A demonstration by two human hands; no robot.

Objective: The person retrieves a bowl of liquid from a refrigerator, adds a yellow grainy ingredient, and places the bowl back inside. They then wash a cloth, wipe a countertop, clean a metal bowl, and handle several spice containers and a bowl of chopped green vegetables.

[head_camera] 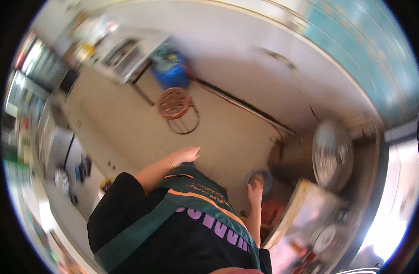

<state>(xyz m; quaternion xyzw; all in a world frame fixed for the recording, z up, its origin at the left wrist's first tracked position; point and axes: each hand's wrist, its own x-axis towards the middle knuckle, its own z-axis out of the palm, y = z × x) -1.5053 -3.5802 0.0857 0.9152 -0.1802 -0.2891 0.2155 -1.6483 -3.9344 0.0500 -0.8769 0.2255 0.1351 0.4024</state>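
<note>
My left hand point(186, 155), with a thin yellow bracelet at the wrist, is held in front of my body over the pale tiled floor point(216, 137). Its fingers look bent downward, and the palm is hidden. Down at my right side, my right hand point(255, 192) overlaps a round bluish container point(268, 179), perhaps a basin or bin. Blur hides whether the fingers touch the container or hold anything. A dark green apron point(204, 197) with orange trim covers my front.
A round brown stool point(175, 102) stands ahead, near a blue tub point(170, 70) and a metal sink point(122, 56). To my right are a wood-edged table point(290, 215), a white round dish point(324, 238) and a large blurred oval metallic thing point(332, 156). A counter point(93, 191) runs along my left.
</note>
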